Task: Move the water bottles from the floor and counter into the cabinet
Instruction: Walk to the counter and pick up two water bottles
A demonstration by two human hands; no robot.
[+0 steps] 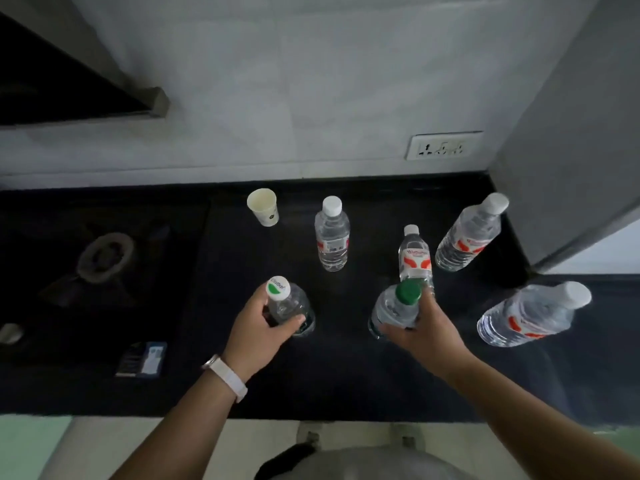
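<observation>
Black polished stone forms the table (346, 375) in front of us, with a dark gas burner (104, 252) at its left end and a small dark-blue and white carton (142, 358) lying flat nearer the front edge. Farther back a cream paper cup (262, 206) stands upright. Our left hand (258, 323), with a white wristband (227, 377) on its wrist, curls fingers and thumb round the shoulder of a clear plastic bottle with a white-and-green cap (291, 306), which stands on the table. Behind it, near the middle, a clear plastic bottle with a white cap (331, 237) stands alone. Our right hand (426, 336) grips a clear plastic bottle with a green cap (394, 310) round its body; we cannot tell whether its base touches the table. Just behind that one is a small clear bottle with a red-and-white label (414, 261). To the right, a large clear red-labelled bottle with a white cap (467, 235) stands at the back beside a grey cabinet side (571, 133), and a second large clear red-labelled bottle (533, 315) stands nearer us. A white wall socket (443, 145) sits on the pale wall above.
</observation>
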